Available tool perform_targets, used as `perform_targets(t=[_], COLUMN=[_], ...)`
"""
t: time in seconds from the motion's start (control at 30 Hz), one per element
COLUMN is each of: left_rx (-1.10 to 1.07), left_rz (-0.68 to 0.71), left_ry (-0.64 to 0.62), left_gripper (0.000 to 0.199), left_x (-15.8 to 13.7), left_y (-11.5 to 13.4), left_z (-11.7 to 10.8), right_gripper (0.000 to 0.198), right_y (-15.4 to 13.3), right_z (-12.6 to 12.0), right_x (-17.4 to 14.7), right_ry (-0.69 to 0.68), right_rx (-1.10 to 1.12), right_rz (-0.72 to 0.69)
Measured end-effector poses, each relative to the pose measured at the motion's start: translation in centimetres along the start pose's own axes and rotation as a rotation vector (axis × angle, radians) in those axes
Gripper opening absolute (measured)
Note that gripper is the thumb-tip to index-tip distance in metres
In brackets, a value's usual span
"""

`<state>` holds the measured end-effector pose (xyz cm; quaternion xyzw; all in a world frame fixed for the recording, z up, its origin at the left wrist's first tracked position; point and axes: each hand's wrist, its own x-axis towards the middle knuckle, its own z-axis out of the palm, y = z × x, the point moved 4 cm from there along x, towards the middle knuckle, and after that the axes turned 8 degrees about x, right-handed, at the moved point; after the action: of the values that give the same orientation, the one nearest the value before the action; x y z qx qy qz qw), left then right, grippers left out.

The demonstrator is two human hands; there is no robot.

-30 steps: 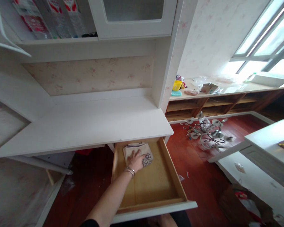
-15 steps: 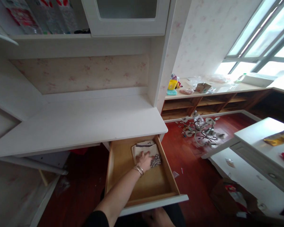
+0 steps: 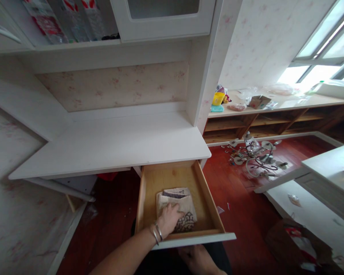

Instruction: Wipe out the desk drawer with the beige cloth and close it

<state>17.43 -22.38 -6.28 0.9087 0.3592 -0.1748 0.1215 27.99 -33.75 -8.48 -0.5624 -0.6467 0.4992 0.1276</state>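
Observation:
My left hand (image 3: 169,219), with bangles at the wrist, reaches into a pulled-out wooden drawer (image 3: 149,191). Its fingers are outstretched and press on a folded cloth (image 3: 186,204), cream with a dark brown pattern. The cloth lies on the drawer bottom, close to the front panel. Below that white front panel, at the bottom of the view, is my right hand (image 3: 197,259). Its fingers look curled and are partly hidden beneath the panel, so whatever they may hold does not show.
A white desk (image 3: 123,149) spans above the drawer, under a cabinet holding plastic bottles (image 3: 94,23). On the red floor to the right lies a dismantled chandelier (image 3: 258,156). Another white piece of furniture (image 3: 321,179) stands at far right, by a bag (image 3: 283,244).
My left hand and the folded cloth have moved together from the back of the drawer towards its front. The camera view has shifted slightly. My right hand stays below the drawer front.

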Motion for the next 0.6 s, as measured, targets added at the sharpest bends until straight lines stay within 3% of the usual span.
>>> perform_targets(t=[0.13, 0.27, 0.47, 0.6], left_rx=[-0.008, 0.002, 0.041, 0.055], left_rz=[-0.149, -0.263, -0.335, -0.369], left_ry=[-0.029, 0.001, 0.08, 0.074], left_gripper=[0.063, 0.07, 0.065, 0.08], left_x=[-1.9, -1.7, 1.2, 3.3], left_y=[-3.9, -7.4, -10.9, -13.2], left_z=[1.4, 2.2, 0.0, -1.3], right_gripper=[0.029, 0.03, 0.03, 0.032], right_y=[-0.1, -0.3, -0.2, 0.4], right_z=[0.0, -0.1, 0.4, 0.7], right_x=[0.0, 0.0, 0.1, 0.3], right_ry=[-0.01, -0.015, 0.01, 0.025], right_rx=[-0.014, -0.019, -0.018, 0.006], right_rz=[0.001, 0.004, 0.019, 0.061])
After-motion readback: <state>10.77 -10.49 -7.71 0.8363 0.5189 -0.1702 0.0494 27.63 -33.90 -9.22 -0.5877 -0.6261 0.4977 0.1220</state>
